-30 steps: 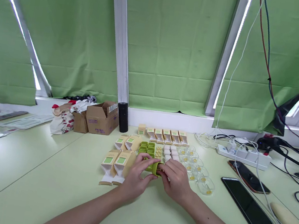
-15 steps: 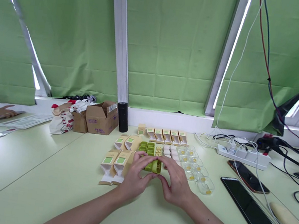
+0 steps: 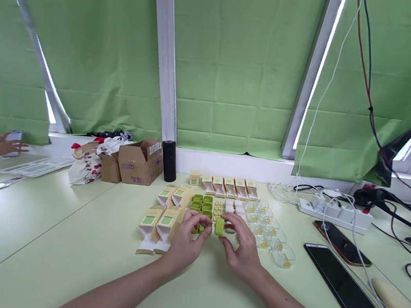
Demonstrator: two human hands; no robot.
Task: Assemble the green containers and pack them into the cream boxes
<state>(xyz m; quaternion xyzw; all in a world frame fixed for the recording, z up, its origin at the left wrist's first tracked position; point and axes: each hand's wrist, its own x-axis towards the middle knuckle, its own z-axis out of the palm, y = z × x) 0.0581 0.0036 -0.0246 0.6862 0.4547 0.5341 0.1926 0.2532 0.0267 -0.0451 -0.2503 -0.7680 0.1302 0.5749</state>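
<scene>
Between my right hand's thumb and fingers is a small green plastic case, held just above the table. My left hand is beside it on the left, apart from the case, its thumb and fingertips pinched together; whatever they may hold is hidden. Just beyond my fingers stand rows of green cases, partly covered by the left hand. Small yellow pieces and white rounded pieces lie to their right. Further right sit several clear plastic covers, each with a yellow spot.
Opened small cartons stand left of my hands, more cartons at the back. A cardboard box and black cylinder stand behind. Phones, cables and a power strip lie right. Another person's hand holds a phone, far left.
My hands have come apart: the left has drawn off the green case to the left, while the right keeps hold of it. The other person's hand has risen with a phone.
</scene>
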